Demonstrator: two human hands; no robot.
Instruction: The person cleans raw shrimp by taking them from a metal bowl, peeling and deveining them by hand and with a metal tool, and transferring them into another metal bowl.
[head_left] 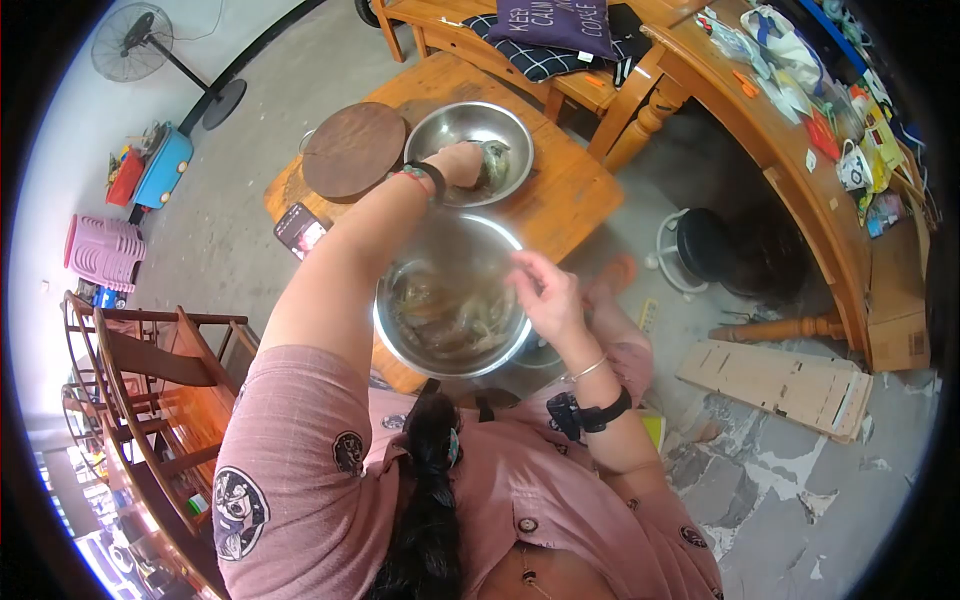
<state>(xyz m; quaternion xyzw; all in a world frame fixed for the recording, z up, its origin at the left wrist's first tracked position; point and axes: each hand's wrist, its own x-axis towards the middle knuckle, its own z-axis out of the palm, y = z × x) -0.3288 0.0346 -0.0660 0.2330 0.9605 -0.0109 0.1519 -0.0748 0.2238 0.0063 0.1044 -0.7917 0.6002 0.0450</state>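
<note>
My left hand reaches into the far steel bowl, its fingers against greyish-green pieces that look like shrimp. Those fingers are closed, though what they grip is too small to make out. Nearer my body is a larger steel bowl of cloudy water with several shrimp-like pieces in it. Over this bowl's right rim I hold my right hand, fingers apart, with nothing visible in them.
Left of the far bowl, a round wooden board lies on the wooden table, with a phone at the table's left edge. A black stool and flat cardboard are on the right.
</note>
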